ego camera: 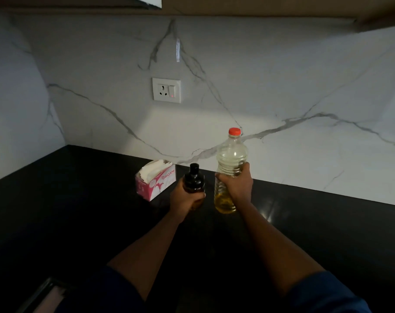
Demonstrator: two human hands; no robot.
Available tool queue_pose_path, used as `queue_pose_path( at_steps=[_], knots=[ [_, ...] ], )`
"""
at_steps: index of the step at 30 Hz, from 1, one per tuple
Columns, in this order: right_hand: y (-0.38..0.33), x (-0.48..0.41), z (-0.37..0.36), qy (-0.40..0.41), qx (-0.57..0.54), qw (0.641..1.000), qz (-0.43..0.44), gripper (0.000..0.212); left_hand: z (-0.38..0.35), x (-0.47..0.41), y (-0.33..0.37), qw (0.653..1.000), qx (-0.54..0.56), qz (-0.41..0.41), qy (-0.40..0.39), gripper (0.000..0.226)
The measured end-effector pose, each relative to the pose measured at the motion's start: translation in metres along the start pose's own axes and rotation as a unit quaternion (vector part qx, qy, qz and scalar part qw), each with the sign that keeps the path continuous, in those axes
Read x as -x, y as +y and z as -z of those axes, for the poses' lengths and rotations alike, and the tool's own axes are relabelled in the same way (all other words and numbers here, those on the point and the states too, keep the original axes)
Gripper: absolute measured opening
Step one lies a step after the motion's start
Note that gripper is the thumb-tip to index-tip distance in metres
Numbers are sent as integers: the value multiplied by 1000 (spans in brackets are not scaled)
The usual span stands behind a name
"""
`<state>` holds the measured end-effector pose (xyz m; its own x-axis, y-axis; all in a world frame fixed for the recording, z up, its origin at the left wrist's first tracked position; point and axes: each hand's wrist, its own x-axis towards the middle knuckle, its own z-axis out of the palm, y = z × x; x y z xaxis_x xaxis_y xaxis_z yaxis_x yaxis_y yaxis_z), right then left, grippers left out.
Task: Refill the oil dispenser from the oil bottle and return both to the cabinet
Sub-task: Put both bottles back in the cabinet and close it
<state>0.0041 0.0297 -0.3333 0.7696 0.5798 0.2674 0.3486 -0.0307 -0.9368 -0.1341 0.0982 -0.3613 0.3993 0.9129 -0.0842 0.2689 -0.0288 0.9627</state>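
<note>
At the six o'clock edge of the view two dark-blue sleeves (pixel 327 294) are seen, and beyond them the black counter (pixel 79 199) is spread. Just below the centre, the oil dispenser (pixel 194 177), a small dark bottle with a black pouring top, is held upright by the left hand (pixel 184 201), whose fingers are curled round its lower body. At three o'clock from it, close beside but apart, the oil bottle (pixel 231 159) is gripped about its ribbed middle by the right hand (pixel 236 185), fingers and thumb wrapped round it. Its red cap (pixel 234 131) is on, and yellow oil is seen through the clear wall. Whether either base rests on the counter cannot be told. Both are probably kept upright and side by side so that they can be set down together and opened for pouring, and the refill is judged not yet begun. At ten o'clock from the dispenser a pink tissue box (pixel 155 180) is placed, perhaps for drips. Farther off, a wall socket (pixel 166 90) is carried by the marble backsplash (pixel 282 86) at twelve o'clock, and the cabinet (pixel 271 7) underside is seen along the top edge.
</note>
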Motion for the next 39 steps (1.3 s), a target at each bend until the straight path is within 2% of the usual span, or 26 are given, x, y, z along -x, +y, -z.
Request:
queue_pose_path(
  at_steps=[9,15,19,22,24,27,31,39],
  knots=[
    [-138,-4,54,40,11,993,110,61,16,31,137,990,-13,-143,-3,57],
    [-240,-10,110,51,-10,985,162,64,43,62,233,971,32,-214,-105,51],
    [-311,-17,155,69,-21,980,184,73,59,86,305,957,40,-261,-121,34],
    [-362,-21,191,73,-38,974,212,62,69,98,359,948,44,-291,-121,30],
    [-391,-29,211,61,-51,971,225,56,74,100,392,946,43,-296,-127,37],
    [-429,-51,234,78,-51,968,231,70,73,97,436,945,31,-301,-123,45],
    [-461,-85,241,93,-44,961,257,77,58,83,476,953,25,-289,-92,55],
    [-459,-167,221,126,-44,962,240,81,15,33,500,966,32,-250,-57,60]
  ],
)
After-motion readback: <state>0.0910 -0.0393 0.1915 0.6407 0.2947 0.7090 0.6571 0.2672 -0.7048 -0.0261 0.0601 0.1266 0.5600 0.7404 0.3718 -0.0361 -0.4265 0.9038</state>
